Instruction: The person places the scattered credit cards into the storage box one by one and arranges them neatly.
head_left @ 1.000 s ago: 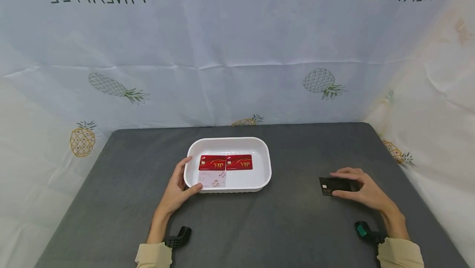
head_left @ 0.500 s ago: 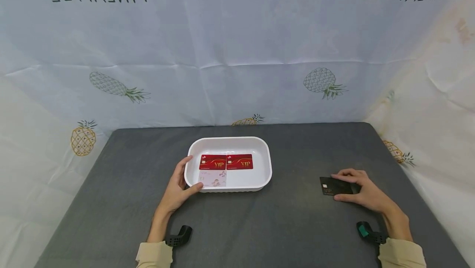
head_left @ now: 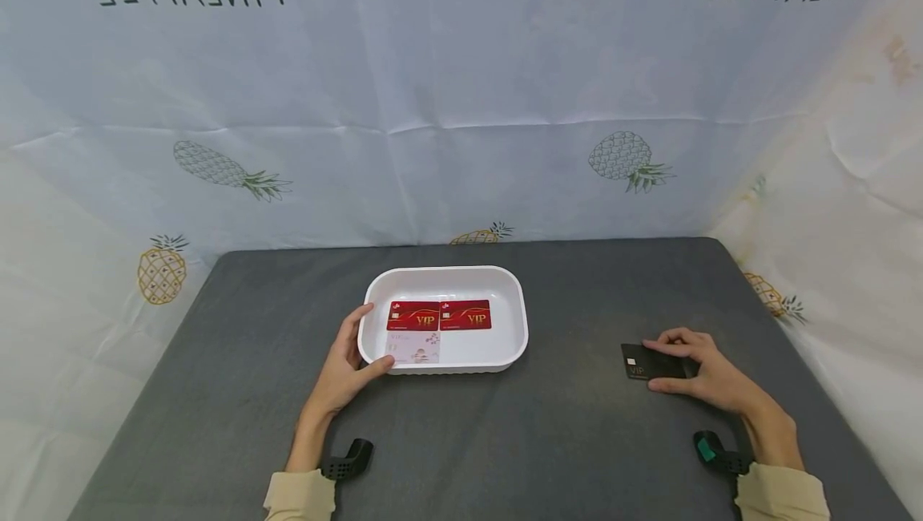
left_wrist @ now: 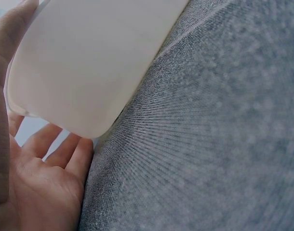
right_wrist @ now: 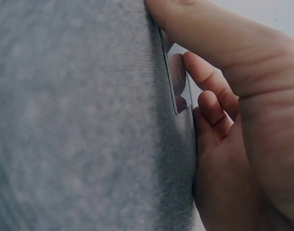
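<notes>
In the head view a white plastic tray (head_left: 515,321) stands left of the table's middle. Two red VIP cards, a left one (head_left: 413,316) and a right one (head_left: 465,315), lie side by side in it, with a pale pink VIP card (head_left: 413,347) below the left one. My left hand (head_left: 342,373) holds the tray's left end, thumb over the near rim and fingers along the side. Farther right, a black VIP card (head_left: 642,362) lies flat on the table. My right hand (head_left: 710,373) pinches its right part between thumb at the near edge and fingers at the far edge.
The table (head_left: 505,441) has a dark grey cloth cover. Behind it and at both sides hangs a pale curtain (head_left: 461,64) printed with pineapples. Black wrist mounts, a left one (head_left: 348,461) and a right one (head_left: 721,453), sit at the forearms.
My right hand has slid slightly to the right along the black card, which stays nearly in place. The left hand and the tray have not visibly moved.
</notes>
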`<state>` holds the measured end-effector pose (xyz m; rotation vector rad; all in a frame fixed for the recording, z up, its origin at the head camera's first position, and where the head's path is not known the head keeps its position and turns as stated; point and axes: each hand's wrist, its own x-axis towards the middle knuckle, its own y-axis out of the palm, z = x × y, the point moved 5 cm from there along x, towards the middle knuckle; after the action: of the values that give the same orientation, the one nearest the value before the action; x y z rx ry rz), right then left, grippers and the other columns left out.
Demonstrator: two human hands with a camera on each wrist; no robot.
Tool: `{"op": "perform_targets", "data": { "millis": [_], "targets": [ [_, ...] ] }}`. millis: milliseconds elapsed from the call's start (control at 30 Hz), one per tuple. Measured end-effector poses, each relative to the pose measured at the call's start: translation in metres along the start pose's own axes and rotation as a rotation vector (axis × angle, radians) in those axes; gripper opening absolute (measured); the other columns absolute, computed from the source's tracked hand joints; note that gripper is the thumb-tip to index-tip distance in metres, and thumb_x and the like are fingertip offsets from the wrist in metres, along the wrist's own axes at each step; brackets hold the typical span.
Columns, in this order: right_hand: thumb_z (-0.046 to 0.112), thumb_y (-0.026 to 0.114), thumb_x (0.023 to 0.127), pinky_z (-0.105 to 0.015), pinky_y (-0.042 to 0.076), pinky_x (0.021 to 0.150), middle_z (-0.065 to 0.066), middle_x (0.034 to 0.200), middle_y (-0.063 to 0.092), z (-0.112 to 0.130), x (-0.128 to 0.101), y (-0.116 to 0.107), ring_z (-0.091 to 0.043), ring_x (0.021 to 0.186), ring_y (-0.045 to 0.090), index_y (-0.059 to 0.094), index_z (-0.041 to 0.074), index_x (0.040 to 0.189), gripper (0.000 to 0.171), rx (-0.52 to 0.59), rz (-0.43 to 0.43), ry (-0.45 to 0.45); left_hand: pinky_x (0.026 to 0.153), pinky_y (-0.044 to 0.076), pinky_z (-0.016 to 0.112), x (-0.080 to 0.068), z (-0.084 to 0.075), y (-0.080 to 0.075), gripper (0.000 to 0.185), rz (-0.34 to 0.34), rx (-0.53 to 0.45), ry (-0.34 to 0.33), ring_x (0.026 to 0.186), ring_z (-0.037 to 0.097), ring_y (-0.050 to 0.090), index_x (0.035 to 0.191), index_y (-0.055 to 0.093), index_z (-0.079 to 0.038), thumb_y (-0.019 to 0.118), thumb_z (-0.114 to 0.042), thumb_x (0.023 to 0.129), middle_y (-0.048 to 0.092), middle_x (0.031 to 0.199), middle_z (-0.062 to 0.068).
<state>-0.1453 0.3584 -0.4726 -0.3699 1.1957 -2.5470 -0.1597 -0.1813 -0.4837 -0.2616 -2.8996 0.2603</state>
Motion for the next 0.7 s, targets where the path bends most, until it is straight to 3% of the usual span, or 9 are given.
{"op": "perform_targets", "data": {
  "millis": [200,367,567,700],
  "targets": [
    [0.014,0.088,0.076,-0.037,0.025,0.086,0.002,0.116,0.052,0.0037,-0.001,-0.0004,0.008,0.108,0.024,0.071,0.006,0.127,0.055,-0.026,-0.018,-0.017,0.088,0.053,0.016,0.0002,-0.0016,0.0002,0.089,0.016,-0.024,0.03,0.115,0.011,0.06,0.157,0.024,-0.001,0.075,0.008,0.084,0.046,0.146,0.029],
    [0.02,0.09,0.076,-0.043,0.033,0.084,0.001,0.115,0.055,0.0046,-0.0015,-0.0016,0.01,0.107,0.025,0.072,0.011,0.123,0.05,-0.043,-0.024,0.047,0.088,0.052,0.016,-0.0003,-0.0008,-0.0001,0.089,0.015,-0.017,0.027,0.116,0.01,0.06,0.157,0.024,0.0,0.075,0.008,0.084,0.046,0.146,0.028],
    [0.022,0.091,0.075,-0.052,0.04,0.081,-0.006,0.114,0.06,0.0068,-0.0004,-0.004,-0.001,0.106,0.033,0.073,0.01,0.122,0.052,-0.061,-0.032,0.079,0.089,0.052,0.016,-0.0005,-0.0001,0.0002,0.089,0.022,-0.02,0.031,0.116,0.01,0.06,0.157,0.024,0.0,0.074,0.008,0.085,0.045,0.146,0.029],
    [0.023,0.09,0.076,-0.049,0.04,0.08,-0.006,0.114,0.062,0.0068,-0.0002,-0.0037,0.007,0.103,0.032,0.073,0.01,0.122,0.051,-0.058,-0.042,0.089,0.088,0.053,0.016,-0.0002,-0.0006,0.0006,0.088,0.028,-0.025,0.034,0.115,0.01,0.06,0.157,0.023,0.001,0.074,0.007,0.085,0.045,0.146,0.029]
  ]
}}
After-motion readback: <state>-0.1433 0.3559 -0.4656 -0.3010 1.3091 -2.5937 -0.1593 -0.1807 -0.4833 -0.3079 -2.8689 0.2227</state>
